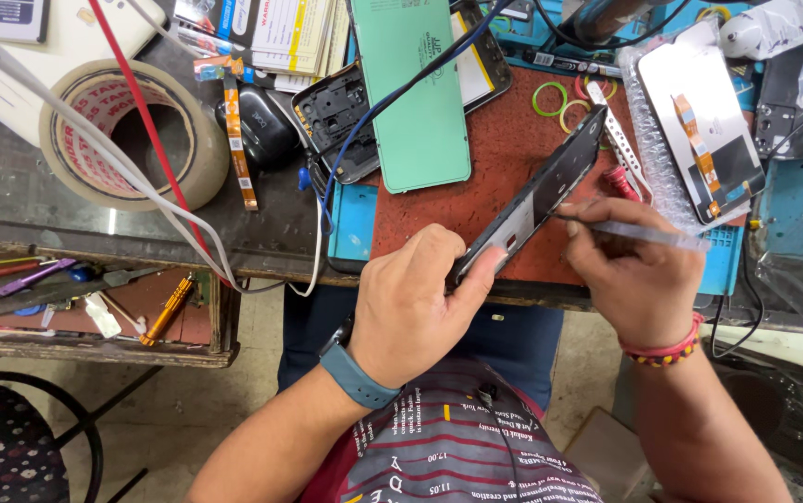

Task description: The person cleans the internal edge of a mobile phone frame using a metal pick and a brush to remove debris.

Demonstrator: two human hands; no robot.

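Nearest the camera, the left hand [411, 303], a blue watch band [357, 377] on its wrist, was clamped on the lower end of a black phone frame [537, 200], thumb pressed along its edge and the other fingers curled under and behind it. The frame stood tilted on its long edge, slanting up and to the right over the red work mat [504, 158], its lower end at the front edge of the bench. Just to the right, the right hand [639, 279], with a red bead bracelet [667, 349] at the wrist, had its fingers pinched together around a thin clear-handled tool [648, 235]; the tool's tip touched the frame about midway along its length.

Beyond the hands, a blue mat [355, 219] showed at the left border of the red one. A mint-green phone back cover [420, 93] lay flat farther back, overlapping another black frame [336, 112], with a blue wire [374, 116] crossing it. Metal tweezers [618, 140] and green and yellow rubber rings [551, 98] lay near the upper end of the held frame. To the right, a phone screen with an orange flex cable [704, 130] rested on bubble wrap. Far left, a large roll of brown tape [131, 130] sat on the dark bench, a red wire [145, 121] running across it. Below it, an open drawer [94, 312] held small screwdrivers.
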